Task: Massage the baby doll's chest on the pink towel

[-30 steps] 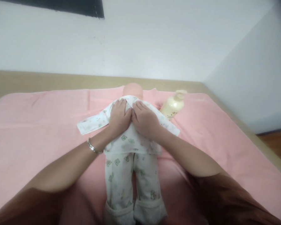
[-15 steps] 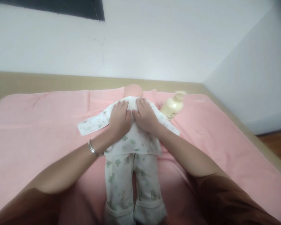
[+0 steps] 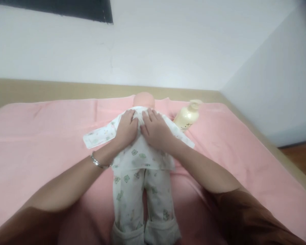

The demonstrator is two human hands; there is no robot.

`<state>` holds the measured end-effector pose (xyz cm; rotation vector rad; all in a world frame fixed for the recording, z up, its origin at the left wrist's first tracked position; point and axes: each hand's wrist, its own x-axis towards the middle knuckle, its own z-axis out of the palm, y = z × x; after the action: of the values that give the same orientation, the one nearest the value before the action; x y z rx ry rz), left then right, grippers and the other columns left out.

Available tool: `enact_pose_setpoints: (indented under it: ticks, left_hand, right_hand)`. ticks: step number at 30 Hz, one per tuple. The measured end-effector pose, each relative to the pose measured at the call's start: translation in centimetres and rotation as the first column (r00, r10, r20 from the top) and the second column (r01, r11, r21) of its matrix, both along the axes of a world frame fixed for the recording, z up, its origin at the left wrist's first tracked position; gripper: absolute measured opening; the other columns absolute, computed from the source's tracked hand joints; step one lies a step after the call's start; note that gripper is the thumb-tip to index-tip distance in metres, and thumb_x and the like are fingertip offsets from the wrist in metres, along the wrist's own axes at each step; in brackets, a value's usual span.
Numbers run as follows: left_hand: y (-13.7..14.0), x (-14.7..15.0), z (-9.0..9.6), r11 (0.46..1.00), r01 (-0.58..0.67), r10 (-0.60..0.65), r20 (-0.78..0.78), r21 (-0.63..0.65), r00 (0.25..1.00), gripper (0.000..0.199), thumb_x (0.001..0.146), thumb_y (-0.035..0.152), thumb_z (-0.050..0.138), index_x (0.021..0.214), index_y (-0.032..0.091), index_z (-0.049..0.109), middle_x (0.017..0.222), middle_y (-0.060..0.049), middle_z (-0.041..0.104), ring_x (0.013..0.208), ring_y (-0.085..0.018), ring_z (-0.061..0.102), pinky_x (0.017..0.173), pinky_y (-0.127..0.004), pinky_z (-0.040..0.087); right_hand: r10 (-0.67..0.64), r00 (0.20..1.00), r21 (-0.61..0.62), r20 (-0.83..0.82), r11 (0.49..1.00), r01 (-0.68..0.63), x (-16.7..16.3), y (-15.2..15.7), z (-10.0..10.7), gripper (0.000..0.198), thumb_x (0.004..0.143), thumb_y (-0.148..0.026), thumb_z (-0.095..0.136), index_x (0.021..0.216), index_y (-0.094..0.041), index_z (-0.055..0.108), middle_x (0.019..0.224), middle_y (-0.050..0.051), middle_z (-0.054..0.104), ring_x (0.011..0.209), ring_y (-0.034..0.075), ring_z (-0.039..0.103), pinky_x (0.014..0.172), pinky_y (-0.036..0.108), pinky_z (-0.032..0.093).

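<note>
A baby doll [image 3: 143, 99] lies stretched out with its bald head away from me and its face not visible. It wears a white printed top [image 3: 142, 156] and matching trousers [image 3: 130, 200] with turned-up cuffs. My left hand [image 3: 126, 128] rests flat on the left side of the upper top, a silver bracelet [image 3: 97, 160] on its wrist. On the other side my right hand [image 3: 156, 131] lies flat with its fingers somewhat spread, its thumb side near the middle of the top. Neither hand grips anything.
A cream pump bottle [image 3: 187, 117] is beside the doll's right-hand sleeve. Beneath everything a pink cloth [image 3: 48, 136] covers a tan surface [image 3: 53, 89]. White walls [image 3: 168, 51] rise behind and at the right, with a dark panel [image 3: 91, 12] at the upper left.
My left hand has shifted slightly left and its fingers are bent more closely together. My right hand has moved a little left, with its fingers more spread.
</note>
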<state>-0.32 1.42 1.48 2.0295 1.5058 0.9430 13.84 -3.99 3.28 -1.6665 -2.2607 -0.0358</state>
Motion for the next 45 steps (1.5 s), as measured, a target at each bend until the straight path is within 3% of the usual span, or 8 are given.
enact_pose_setpoints:
  ticks: [5, 14, 21, 26, 32, 37, 41, 45]
  left_hand:
    - [0.8, -0.3, -0.1, 1.000, 0.001, -0.002, -0.063, -0.010, 0.998, 0.054, 0.092, 0.028, 0.030, 0.136, 0.011, 0.056, 0.150, -0.013, 0.053, 0.142, -0.025, 0.047, 0.126, -0.045, 0.035]
    - [-3.0, 0.6, 1.2, 0.990, 0.106, -0.076, -0.283, 0.094, 0.956, 0.055, 0.099, 0.025, 0.024, 0.141, -0.001, 0.048, 0.154, -0.023, 0.046, 0.149, -0.033, 0.038, 0.125, -0.054, 0.033]
    - [-1.1, -0.1, 1.4, 0.991, 0.129, -0.121, -0.218, 0.023, 0.968, 0.044, 0.096, 0.026, 0.030, 0.123, 0.010, 0.060, 0.137, -0.016, 0.061, 0.133, -0.028, 0.053, 0.120, -0.048, 0.041]
    - [0.9, -0.4, 0.8, 0.995, 0.084, -0.074, -0.189, 0.046, 0.979, 0.039, 0.096, 0.029, 0.028, 0.110, 0.015, 0.062, 0.121, -0.014, 0.067, 0.117, -0.027, 0.059, 0.112, -0.048, 0.046]
    - [-1.5, 0.7, 0.6, 0.995, 0.091, -0.071, -0.311, 0.048, 0.948, 0.057, 0.099, 0.028, 0.023, 0.144, -0.001, 0.043, 0.156, -0.022, 0.043, 0.150, -0.032, 0.034, 0.127, -0.053, 0.025]
    - [-4.3, 1.3, 0.9, 0.979, 0.200, -0.173, -0.331, 0.050, 0.928, 0.060, 0.101, 0.029, 0.025, 0.153, 0.001, 0.033, 0.165, -0.019, 0.029, 0.157, -0.031, 0.021, 0.130, -0.054, 0.017]
    - [-2.8, 0.8, 0.5, 0.985, 0.175, -0.169, -0.251, 0.003, 0.953, 0.060, 0.097, 0.024, 0.026, 0.153, 0.004, 0.035, 0.165, -0.016, 0.030, 0.156, -0.028, 0.024, 0.130, -0.051, 0.017]
    - [-0.1, 0.0, -0.3, 0.990, 0.138, -0.135, -0.138, 0.011, 0.981, 0.059, 0.095, 0.029, 0.029, 0.149, 0.009, 0.044, 0.161, -0.014, 0.040, 0.153, -0.027, 0.031, 0.130, -0.051, 0.019]
  right_hand:
    - [0.034, 0.999, -0.017, 0.013, 0.999, -0.034, -1.9, -3.1, 0.5, 0.057, 0.102, -0.029, 0.035, 0.154, -0.004, 0.038, 0.163, 0.023, 0.029, 0.153, 0.042, 0.025, 0.122, 0.062, 0.030]
    - [-0.052, 0.985, -0.098, -0.163, 0.994, 0.036, 1.3, 2.0, -0.5, 0.065, 0.099, -0.035, 0.041, 0.157, -0.005, 0.031, 0.165, 0.019, 0.027, 0.155, 0.038, 0.019, 0.126, 0.058, 0.021]
    - [-0.068, 0.997, -0.025, -0.038, 0.997, 0.068, 0.2, -0.2, 0.1, 0.060, 0.103, -0.035, 0.037, 0.153, -0.002, 0.037, 0.159, 0.026, 0.037, 0.150, 0.041, 0.032, 0.123, 0.058, 0.028]
    - [0.022, 0.998, 0.001, 0.059, 1.000, -0.023, -0.7, -2.1, 1.0, 0.055, 0.103, -0.029, 0.036, 0.152, -0.005, 0.043, 0.157, 0.026, 0.040, 0.148, 0.041, 0.037, 0.122, 0.056, 0.031]
    - [-0.040, 0.995, -0.123, -0.093, 0.992, 0.028, 1.6, 1.9, 0.6, 0.060, 0.101, -0.029, 0.034, 0.149, 0.007, 0.037, 0.157, 0.027, 0.039, 0.151, 0.036, 0.032, 0.126, 0.051, 0.028]
    - [-0.015, 0.994, -0.176, -0.108, 0.984, -0.004, 2.8, 3.7, -0.1, 0.062, 0.103, -0.035, 0.029, 0.146, 0.007, 0.040, 0.156, 0.028, 0.040, 0.150, 0.035, 0.034, 0.126, 0.051, 0.028]
    - [-0.007, 0.998, -0.076, -0.060, 0.997, 0.002, 1.8, 2.0, -0.1, 0.061, 0.102, -0.029, 0.026, 0.146, 0.010, 0.038, 0.153, 0.032, 0.042, 0.147, 0.038, 0.036, 0.124, 0.056, 0.029]
    - [-0.006, 0.998, -0.113, -0.060, 0.994, -0.001, 0.3, -0.7, 0.7, 0.061, 0.101, -0.029, 0.029, 0.149, 0.009, 0.037, 0.157, 0.030, 0.038, 0.151, 0.039, 0.030, 0.124, 0.056, 0.030]
